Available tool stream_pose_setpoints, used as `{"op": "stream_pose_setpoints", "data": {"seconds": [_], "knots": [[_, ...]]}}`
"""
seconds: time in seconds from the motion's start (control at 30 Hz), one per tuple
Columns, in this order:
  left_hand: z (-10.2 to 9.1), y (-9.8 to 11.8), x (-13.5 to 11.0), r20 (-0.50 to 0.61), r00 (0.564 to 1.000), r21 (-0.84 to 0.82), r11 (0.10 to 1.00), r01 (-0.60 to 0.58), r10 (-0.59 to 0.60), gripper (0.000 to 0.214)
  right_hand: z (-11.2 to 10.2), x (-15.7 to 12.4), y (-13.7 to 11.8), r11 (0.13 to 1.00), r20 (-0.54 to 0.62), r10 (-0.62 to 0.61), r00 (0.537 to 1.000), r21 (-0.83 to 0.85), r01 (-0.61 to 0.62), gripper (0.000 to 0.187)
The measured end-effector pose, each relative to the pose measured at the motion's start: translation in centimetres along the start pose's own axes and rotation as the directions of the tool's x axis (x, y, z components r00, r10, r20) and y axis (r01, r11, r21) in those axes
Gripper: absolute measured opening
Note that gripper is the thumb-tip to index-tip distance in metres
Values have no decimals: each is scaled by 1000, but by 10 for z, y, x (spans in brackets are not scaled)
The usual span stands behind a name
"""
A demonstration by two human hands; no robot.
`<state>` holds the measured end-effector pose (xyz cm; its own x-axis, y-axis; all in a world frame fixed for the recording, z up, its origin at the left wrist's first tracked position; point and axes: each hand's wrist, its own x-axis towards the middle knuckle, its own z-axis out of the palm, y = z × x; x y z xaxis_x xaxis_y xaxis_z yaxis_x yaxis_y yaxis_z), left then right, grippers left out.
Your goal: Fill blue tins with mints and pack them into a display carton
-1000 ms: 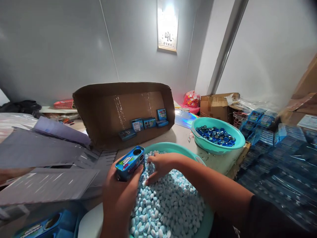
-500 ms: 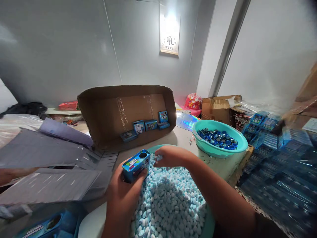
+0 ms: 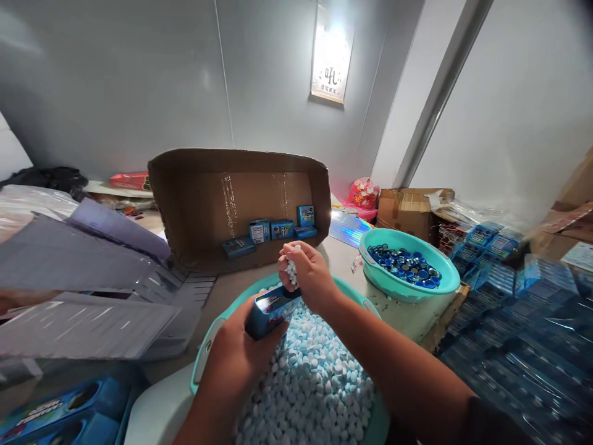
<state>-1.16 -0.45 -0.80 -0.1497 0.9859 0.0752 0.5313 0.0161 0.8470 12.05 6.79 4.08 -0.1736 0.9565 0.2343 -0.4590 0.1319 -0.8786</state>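
Note:
My left hand (image 3: 248,346) is wrapped round a blue candy tin (image 3: 270,309), held tilted above a turquoise basin (image 3: 207,343). Small white and pale blue candies (image 3: 319,352) fill the basin. Close over the tin's round opening, my right hand (image 3: 306,275) is closed round a clump of candies (image 3: 291,269), some of which show between the thumb and fingers. The fingers partly cover the opening, so I cannot tell whether any candies have dropped in.
Behind the basin a cardboard box (image 3: 192,216) lies on its side with several blue tins (image 3: 281,230) inside. At right stands a turquoise bowl (image 3: 410,290) of blue lids (image 3: 407,266). Wrapped tins (image 3: 504,327) are stacked far right; open tins (image 3: 55,411) sit lower left.
My right hand has come up out of the candies with a clump and moved over the tin's opening. The left hand still holds the tin, now slightly lower.

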Motion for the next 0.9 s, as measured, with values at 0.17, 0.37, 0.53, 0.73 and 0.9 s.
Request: {"op": "stream_pose_setpoints", "data": {"seconds": [0.17,0.37,0.53,0.73,0.9], "knots": [[-2,5,-3,23,1000,-59,998,20,-19,46,0,1,5,999,-35,-8,999,40,10,23],[-1,3,-6,13,1000,-122,993,6,-4,49,5,-3,1,998,-65,70,995,-4,-70,24],[-2,1,-2,55,998,-131,990,44,-37,55,6,-7,-3,992,-87,118,989,-29,-121,19],[-2,1,-2,25,999,-72,997,33,-31,52,2,-7,-2,994,4,68,998,-88,-67,29],[-3,-2,-2,23,1000,-48,999,5,-4,50,2,-6,0,993,55,50,997,-112,-44,36]]}}
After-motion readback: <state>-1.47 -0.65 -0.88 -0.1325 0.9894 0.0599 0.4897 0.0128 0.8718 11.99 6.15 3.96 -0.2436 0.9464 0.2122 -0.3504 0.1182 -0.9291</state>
